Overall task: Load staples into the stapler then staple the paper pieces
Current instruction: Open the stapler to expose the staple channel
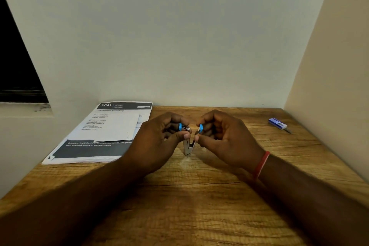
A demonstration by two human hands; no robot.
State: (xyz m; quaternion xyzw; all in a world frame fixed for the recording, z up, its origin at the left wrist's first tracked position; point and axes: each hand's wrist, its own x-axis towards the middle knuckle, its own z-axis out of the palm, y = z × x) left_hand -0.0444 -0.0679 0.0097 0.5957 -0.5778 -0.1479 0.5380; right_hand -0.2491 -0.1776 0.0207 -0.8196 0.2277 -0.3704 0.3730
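Stapler (189,147), metal with blue tips, stands splayed in a V on the grainy wooden counter (199,205); left hand (159,140) and right hand (225,138), fingers curled, each pinch one arm.

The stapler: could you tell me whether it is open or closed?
The stapler is open: its two arms spread in a V, hinge end down; the left hand grips one blue-tipped arm, the right hand the other.

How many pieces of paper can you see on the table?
2: a large printed sheet at the left, and a smaller blank piece lying on it. More sheets may be hidden underneath.
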